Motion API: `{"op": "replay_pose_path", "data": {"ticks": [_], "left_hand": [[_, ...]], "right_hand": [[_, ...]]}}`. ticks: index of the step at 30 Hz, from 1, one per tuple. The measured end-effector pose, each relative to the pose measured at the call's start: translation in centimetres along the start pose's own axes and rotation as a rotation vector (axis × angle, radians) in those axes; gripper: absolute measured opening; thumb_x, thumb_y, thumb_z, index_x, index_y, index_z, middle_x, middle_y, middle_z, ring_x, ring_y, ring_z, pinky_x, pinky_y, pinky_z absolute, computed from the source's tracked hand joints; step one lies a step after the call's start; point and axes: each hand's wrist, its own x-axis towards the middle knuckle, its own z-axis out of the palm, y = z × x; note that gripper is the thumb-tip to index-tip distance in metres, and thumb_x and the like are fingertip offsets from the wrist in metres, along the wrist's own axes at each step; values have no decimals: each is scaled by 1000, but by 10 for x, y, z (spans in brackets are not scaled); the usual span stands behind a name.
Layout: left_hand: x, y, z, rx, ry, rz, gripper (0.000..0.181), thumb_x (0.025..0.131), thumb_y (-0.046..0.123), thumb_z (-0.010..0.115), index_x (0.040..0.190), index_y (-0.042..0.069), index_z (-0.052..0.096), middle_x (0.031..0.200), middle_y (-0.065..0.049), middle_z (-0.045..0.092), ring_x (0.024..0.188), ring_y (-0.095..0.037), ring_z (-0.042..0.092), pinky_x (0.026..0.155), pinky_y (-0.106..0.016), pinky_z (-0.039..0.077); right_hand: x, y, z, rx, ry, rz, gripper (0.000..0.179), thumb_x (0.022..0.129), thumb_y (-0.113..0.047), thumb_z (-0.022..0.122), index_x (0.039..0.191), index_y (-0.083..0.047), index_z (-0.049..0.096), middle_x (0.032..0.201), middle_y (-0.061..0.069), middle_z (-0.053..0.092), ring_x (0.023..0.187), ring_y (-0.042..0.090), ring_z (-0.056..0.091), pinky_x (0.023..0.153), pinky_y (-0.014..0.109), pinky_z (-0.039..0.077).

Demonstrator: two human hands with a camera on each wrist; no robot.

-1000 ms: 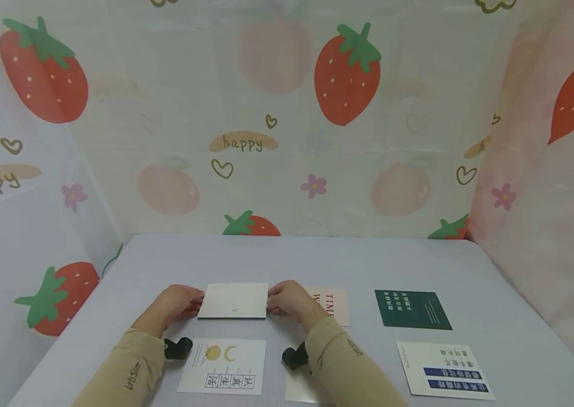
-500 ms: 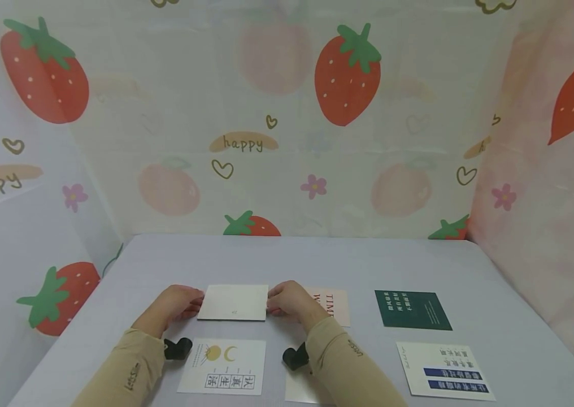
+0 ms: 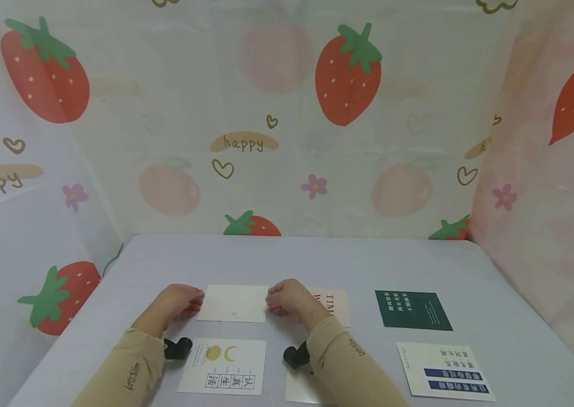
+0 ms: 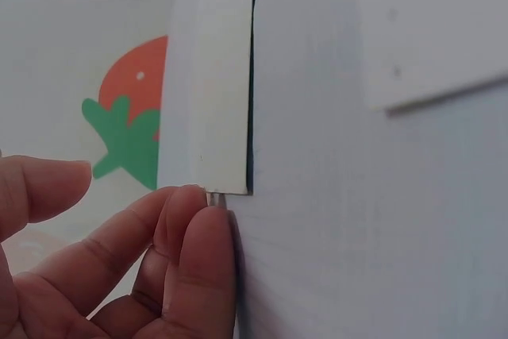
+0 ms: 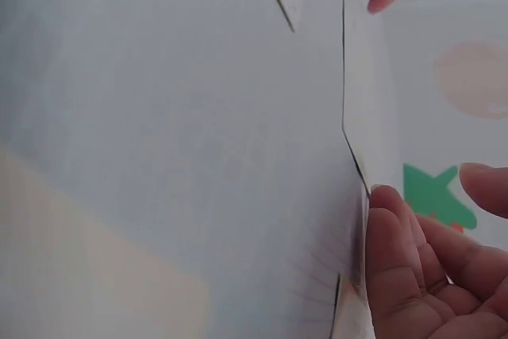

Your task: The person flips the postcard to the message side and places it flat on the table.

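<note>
Positioning step, apparently: the blank card [image 3: 233, 303] sits far left between left hand [image 3: 177, 301] and right hand [image 3: 289, 298], fingertips [image 4: 205, 236] touching its ends, thumbs [image 4: 49, 188] apart, neither gripping. Next move calls for even withdrawal.

The head view looks forward and down over the table [image 3: 348, 261]; close wrist views face opposite ends of one pale card [image 3: 233, 302].
</note>
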Motion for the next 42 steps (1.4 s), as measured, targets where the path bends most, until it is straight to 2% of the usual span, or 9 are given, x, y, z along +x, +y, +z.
{"op": "replay_pose_path", "data": {"ticks": [6, 13, 21, 31, 42], "left_hand": [[1, 3, 1, -17, -11, 17, 36, 92, 19, 48, 117, -6, 51, 98, -14, 60, 78, -16, 59, 68, -26, 53], [3, 6, 3, -40, -28, 67, 35, 93, 19, 46, 117, -5, 52, 95, -13, 61, 75, -14, 60, 66, -26, 53], [2, 15, 11, -71, -32, 103, 36, 94, 20, 45, 118, -5, 53, 101, -16, 61, 79, -15, 62, 72, -27, 53], [3, 24, 20, -137, -62, 145, 35, 94, 18, 45, 116, -8, 53, 102, -18, 62, 79, -13, 62, 72, -27, 53], [1, 36, 31, -145, -85, 143, 36, 94, 19, 47, 118, -6, 53, 104, -18, 62, 77, -12, 62, 72, -25, 53]], "right_hand": [[-1, -1, -5, 46, -20, 7, 25, 84, -8, 63, 108, 1, 60, 91, 12, 63, 78, 22, 60, 69, 32, 52], [-4, -6, -17, -139, -11, -86, 23, 86, -15, 61, 106, -4, 63, 91, 9, 67, 79, 19, 64, 73, 34, 52], [-9, -10, -35, -143, -20, -130, 26, 89, -15, 57, 108, 2, 61, 95, 12, 65, 84, 21, 65, 75, 34, 53], [-10, -10, -54, -156, 12, -120, 27, 90, -18, 57, 109, 1, 61, 95, 11, 66, 83, 18, 65, 77, 33, 53], [-17, -10, -69, -204, 46, -109, 27, 91, -21, 56, 109, -2, 61, 95, 9, 65, 83, 18, 64, 78, 34, 53]]}}
